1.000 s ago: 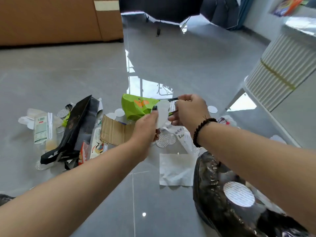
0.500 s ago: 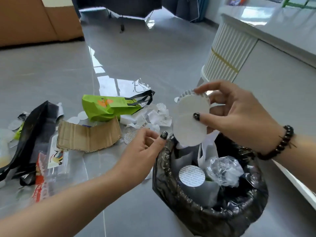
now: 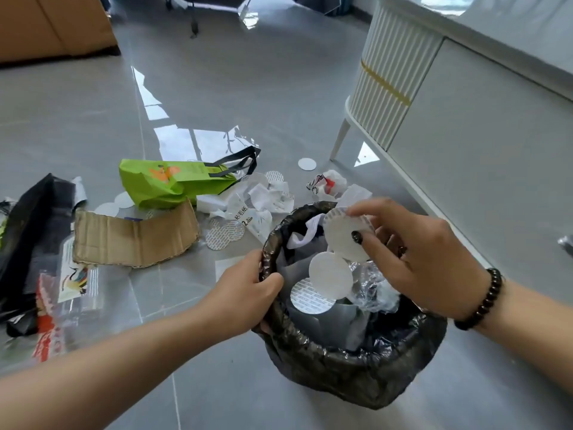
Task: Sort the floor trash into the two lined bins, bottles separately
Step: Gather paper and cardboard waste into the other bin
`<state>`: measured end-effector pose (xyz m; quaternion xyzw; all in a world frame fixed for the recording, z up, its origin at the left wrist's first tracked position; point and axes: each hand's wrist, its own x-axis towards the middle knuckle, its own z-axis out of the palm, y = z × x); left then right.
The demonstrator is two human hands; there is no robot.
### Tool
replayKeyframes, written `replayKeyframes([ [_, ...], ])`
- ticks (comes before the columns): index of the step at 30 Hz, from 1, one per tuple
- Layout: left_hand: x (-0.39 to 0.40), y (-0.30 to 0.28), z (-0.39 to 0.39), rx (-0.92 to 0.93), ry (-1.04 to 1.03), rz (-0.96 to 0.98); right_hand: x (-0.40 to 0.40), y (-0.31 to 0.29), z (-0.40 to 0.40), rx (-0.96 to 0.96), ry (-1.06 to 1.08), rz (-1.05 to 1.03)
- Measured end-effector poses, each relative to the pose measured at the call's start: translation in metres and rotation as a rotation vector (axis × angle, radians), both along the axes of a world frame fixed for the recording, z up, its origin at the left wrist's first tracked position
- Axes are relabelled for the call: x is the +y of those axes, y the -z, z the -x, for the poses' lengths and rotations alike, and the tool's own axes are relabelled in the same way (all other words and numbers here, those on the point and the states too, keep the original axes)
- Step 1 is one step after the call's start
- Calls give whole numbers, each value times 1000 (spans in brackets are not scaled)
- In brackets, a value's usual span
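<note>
A bin lined with a black bag (image 3: 341,361) stands on the grey floor in front of me, holding paper, crumpled plastic and a round printed disc (image 3: 305,301). My left hand (image 3: 245,293) grips the bin's left rim. Above the opening, my right hand (image 3: 412,256) pinches a white round paper disc (image 3: 339,235) between thumb and fingers. A second white disc (image 3: 330,276) hangs in the air just below it, over the bin. Floor trash lies to the left: a green paper bag (image 3: 170,181), a torn cardboard strip (image 3: 133,237) and crumpled white papers (image 3: 257,203).
A black bag (image 3: 28,231) and clear plastic packaging (image 3: 68,290) lie at the far left. A white ribbed cabinet on legs (image 3: 390,72) stands at the right. More discs (image 3: 307,164) and a small wrapper (image 3: 325,181) lie beyond the bin. A brown box (image 3: 46,23) sits far left.
The right hand carried the discs from the floor pile to above the bin and lowered them. One disc has come free and drops. The left hand moved onto the bin's rim.
</note>
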<state>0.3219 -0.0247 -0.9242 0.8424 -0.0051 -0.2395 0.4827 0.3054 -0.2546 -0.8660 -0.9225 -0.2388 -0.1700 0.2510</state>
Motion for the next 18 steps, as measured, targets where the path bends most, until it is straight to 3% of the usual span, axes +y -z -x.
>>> replayKeyframes([
  [5,2,2,6,44,-104,112,-6,-1,-2,-171,-45,-11],
  [9,-16,-4,25,138,-113,316,-4,5,-2,-114,-55,27],
  [13,-26,2,43,183,31,423,-3,17,-8,-9,-100,156],
  [18,-28,5,61,383,288,536,-12,22,-12,29,-71,381],
])
